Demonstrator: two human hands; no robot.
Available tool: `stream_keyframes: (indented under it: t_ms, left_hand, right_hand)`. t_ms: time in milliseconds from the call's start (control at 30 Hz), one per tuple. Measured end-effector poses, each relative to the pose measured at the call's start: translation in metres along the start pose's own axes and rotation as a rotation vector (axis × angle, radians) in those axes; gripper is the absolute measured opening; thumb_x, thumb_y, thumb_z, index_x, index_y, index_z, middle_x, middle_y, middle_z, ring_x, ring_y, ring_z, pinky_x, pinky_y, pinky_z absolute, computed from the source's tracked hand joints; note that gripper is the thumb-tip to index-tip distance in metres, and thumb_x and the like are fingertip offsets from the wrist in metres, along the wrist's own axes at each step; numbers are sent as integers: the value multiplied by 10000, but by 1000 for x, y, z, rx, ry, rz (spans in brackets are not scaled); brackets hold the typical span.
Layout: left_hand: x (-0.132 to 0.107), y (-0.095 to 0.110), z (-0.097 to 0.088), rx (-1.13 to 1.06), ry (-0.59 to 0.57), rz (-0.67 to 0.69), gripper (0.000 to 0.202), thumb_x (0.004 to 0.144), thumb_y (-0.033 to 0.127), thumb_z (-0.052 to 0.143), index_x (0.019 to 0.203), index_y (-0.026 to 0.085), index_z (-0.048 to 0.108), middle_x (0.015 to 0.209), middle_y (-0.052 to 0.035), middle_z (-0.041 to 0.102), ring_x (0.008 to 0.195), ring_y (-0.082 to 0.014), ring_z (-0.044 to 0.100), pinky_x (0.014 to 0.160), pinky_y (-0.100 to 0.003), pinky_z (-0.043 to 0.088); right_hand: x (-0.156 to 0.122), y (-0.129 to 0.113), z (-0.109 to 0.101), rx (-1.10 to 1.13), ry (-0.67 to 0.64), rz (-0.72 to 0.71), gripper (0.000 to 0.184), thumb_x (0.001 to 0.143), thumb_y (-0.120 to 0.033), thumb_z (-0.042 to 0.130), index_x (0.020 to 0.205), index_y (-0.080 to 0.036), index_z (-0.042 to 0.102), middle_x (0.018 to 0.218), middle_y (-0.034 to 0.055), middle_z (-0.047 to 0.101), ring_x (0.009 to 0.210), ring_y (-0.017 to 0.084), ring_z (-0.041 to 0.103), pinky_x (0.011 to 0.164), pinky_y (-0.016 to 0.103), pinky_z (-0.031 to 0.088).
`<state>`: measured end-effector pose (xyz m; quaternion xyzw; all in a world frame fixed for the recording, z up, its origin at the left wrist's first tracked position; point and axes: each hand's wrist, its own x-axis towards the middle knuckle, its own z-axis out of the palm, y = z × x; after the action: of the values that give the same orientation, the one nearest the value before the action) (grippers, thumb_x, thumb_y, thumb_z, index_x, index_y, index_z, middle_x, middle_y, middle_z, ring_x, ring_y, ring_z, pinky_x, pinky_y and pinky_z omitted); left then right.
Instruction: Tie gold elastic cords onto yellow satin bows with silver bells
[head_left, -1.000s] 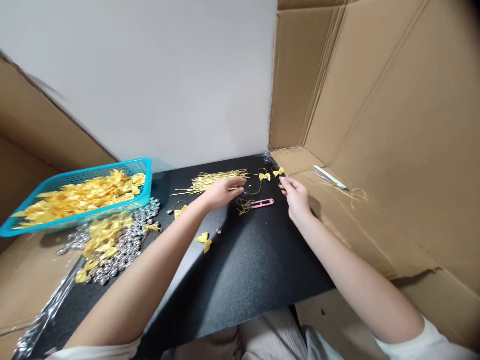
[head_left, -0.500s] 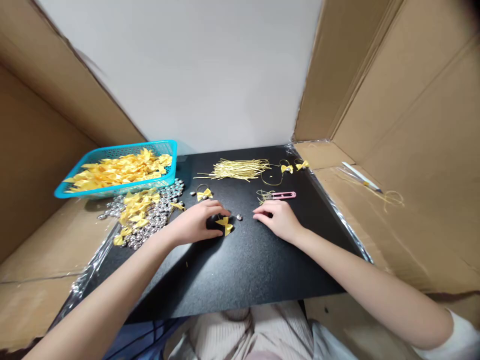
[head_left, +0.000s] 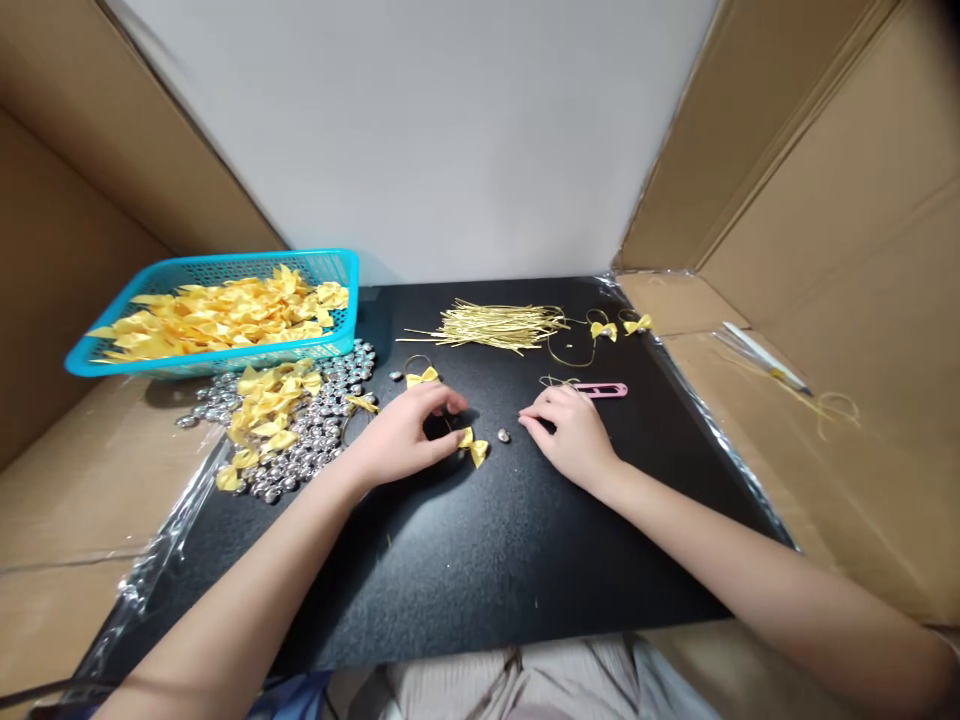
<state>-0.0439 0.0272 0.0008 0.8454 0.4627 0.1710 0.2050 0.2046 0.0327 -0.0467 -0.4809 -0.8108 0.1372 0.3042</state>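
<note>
A yellow bow [head_left: 478,453] lies near the middle of the black worktop [head_left: 480,570], its long axis slanting from upper left to lower right, with one lobe towards the thumb of the left hand [head_left: 405,432] and the other towards the near edge. The left grip is loosely parted, a gap showing between thumb and forefinger; whether the thumb touches the bow cannot be told. Just right of the bow sits a single silvery bead [head_left: 503,436], between it and the right hand [head_left: 574,432], whose thumb and forefinger are drawn close together; whether that grip pinches anything cannot be told. Beyond the right hand, a pink-handled tool [head_left: 613,390] points left to right, partly hidden by the hand. Beyond the left hand, a looped bow [head_left: 422,376] is partly covered by the fingers. Farther back lies a bundle of gold strands [head_left: 499,326], its length running left to right, with two looped bows [head_left: 604,331] to its right. At left, loose bows [head_left: 266,400] rest on heaped silvery beads [head_left: 322,435], in front of a blue basket [head_left: 354,300] filled with yellow bows [head_left: 232,315]. A white, pen-like tool [head_left: 761,355] lies slantwise on cardboard at right.
</note>
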Motion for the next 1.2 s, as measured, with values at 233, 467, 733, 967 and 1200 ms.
stream_keyframes:
  t_ms: [233, 467, 733, 967, 1200]
  left_hand:
    - [-4, 1, 3, 11, -101, 56, 146, 856, 300, 637, 947, 190, 669, 976, -82, 668, 944, -245, 618, 846, -381, 494]
    - [-9, 3, 18, 141, 53, 182, 176, 960, 275, 547, 850, 199, 662, 830, -32, 693, 770, -176, 595, 713, -312, 421]
    - [-16, 13, 13, 316, 462, 454, 113, 904, 136, 624, 943, 240, 648, 828, -4, 748, 704, -156, 596, 666, -298, 423]
    - [-18, 33, 27, -266, 427, -76, 342, 831, 361, 660, 1128, 205, 591, 1016, -86, 703, 870, -221, 636, 760, -349, 508]
    - [-14, 45, 30, -852, 251, -437, 251, 797, 435, 692, 717, 198, 667, 669, -13, 676, 606, -151, 576, 596, -272, 461]
  right_hand:
    - [-6, -10, -5, -49, 16, -36, 169, 925, -234, 602, 983, -218, 760, 916, 63, 700, 865, 212, 572, 814, 380, 389]
    - [-2, -50, -5, -80, -114, -65, 182, 894, -370, 646, 908, -226, 756, 960, 62, 689, 913, 231, 531, 843, 435, 337]
    - [-1, -56, -12, 158, -162, 81, 271, 996, -316, 471, 861, -232, 691, 969, 28, 659, 930, 198, 519, 830, 400, 348]
    - [-3, -54, -14, 353, -59, 79, 199, 967, -275, 498, 794, -213, 574, 892, 30, 637, 873, 184, 540, 820, 360, 410]
    - [-4, -54, -19, 245, -95, -32, 142, 948, -346, 526, 924, -219, 584, 939, 45, 645, 914, 211, 554, 842, 389, 393]
